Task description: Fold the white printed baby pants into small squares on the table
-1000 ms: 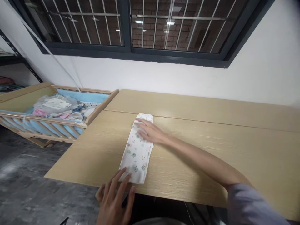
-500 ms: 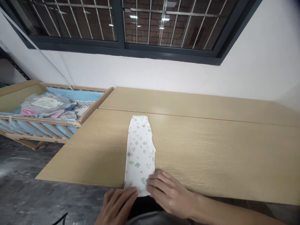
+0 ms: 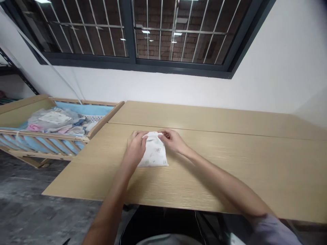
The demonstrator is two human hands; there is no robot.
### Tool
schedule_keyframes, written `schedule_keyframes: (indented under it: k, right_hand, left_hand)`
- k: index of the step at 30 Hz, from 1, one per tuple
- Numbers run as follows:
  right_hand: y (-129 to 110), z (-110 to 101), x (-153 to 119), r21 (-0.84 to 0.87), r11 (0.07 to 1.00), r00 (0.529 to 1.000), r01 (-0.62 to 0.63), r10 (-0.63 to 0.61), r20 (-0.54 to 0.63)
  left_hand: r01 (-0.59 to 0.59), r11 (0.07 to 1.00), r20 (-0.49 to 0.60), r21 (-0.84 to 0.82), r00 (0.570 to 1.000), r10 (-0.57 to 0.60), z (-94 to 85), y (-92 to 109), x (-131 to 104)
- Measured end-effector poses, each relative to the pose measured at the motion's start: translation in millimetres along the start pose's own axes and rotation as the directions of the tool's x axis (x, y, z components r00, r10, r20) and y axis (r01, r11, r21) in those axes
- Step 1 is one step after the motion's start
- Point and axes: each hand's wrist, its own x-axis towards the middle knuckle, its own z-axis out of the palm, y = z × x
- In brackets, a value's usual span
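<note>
A white printed cloth [image 3: 154,154] lies folded over on the wooden table, its straight folded edge toward me. My left hand [image 3: 137,145] is closed at the far left corner of the cloth, with its thumb along the top. At the far right corner, my right hand [image 3: 173,140] pinches the cloth between thumb and fingers. The layers under both hands are partly hidden.
The wooden table [image 3: 217,153] runs wide to the right, with a seam across its back part. At the left stands a wooden crib [image 3: 106,119] with blue lining, holding a heap of clothes and clear plastic [image 3: 55,119]. Behind is a barred window [image 3: 133,64].
Both hands have moved from the table's front edge to the cloth's far end, carrying the near end with them. The long flat cloth is now doubled into a short piece. The view has tilted slightly up.
</note>
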Motion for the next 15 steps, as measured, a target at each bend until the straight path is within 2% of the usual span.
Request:
schedule_keyframes:
  k: [2, 4, 7, 9, 12, 15]
  right_hand:
    - [26, 8, 32, -0.002, 0.997, 0.997, -0.079, 0.079, -0.026]
    - [48, 16, 56, -0.082, 0.986, 0.989, -0.148, 0.147, -0.019]
    - [68, 27, 76, -0.213, 0.956, 0.978, -0.202, 0.206, -0.002]
    - [74, 31, 82, -0.256, 0.945, 0.976, -0.203, 0.215, 0.017]
    - [74, 32, 81, -0.294, 0.939, 0.979, -0.178, 0.198, 0.041]
    - [61, 27, 72, -0.371, 0.926, 0.996, -0.071, 0.089, 0.031]
  left_hand:
    - [0.067, 0.994, 0.076, 0.081, 0.994, -0.073, 16.5, -9, 27]
    - [0.114, 0.978, 0.135, 0.175, 0.981, -0.138, 33.4, -20, 47]
    - [0.154, 0.958, 0.191, 0.240, 0.961, -0.202, 54.0, -37, 68]
    - [0.164, 0.948, 0.220, 0.272, 0.949, -0.228, 61.0, -43, 74]
    - [0.166, 0.931, 0.200, 0.325, 0.950, -0.240, 58.7, -37, 65]
    - [0.165, 0.908, 0.109, 0.386, 0.969, -0.222, 47.3, -18, 22]
